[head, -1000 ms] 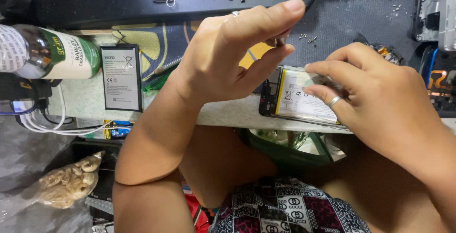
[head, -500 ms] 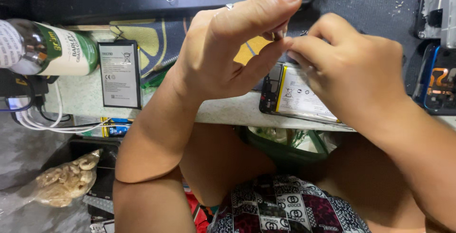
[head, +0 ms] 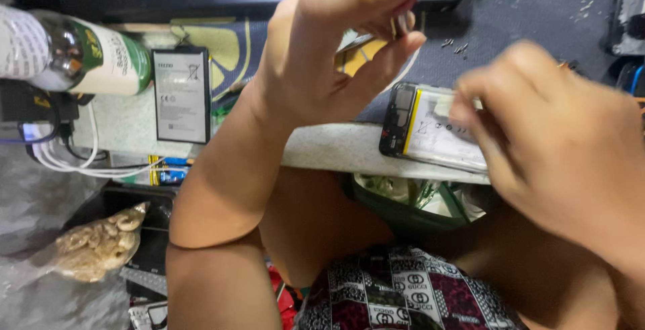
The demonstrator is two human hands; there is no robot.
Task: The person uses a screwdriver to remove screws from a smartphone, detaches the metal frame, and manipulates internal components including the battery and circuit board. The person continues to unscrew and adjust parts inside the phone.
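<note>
1. The left hand (head: 329, 61) is hovering raised above the workbench (head: 322, 148), thumb and forefinger pinched together near the top of the view; something small and thin seems to be sitting between the fingertips, but what it is cannot be told.
2. The right hand (head: 557, 148) is hanging blurred over the right end of the opened phone (head: 430, 128); its fingers are curling downward, and whether they are gripping anything cannot be told.
3. The opened phone is lying flat at the front edge of the workbench with its back cover off, exposing a pale battery and a dark strip of board at its left end.
4. A loose battery (head: 181, 95) is resting face up well to the left, just beside a green and white bottle (head: 87, 51) lying on its side.
5. Small screws (head: 453, 46) are lying scattered on the dark mat (head: 524, 21) behind the phone.
6. Judged from this layout, disassembly is appearing well advanced: the cover is off and screws are out; the fitted battery is remaining in place, so lifting or swapping it, then closing up, is seemingly left.
</note>
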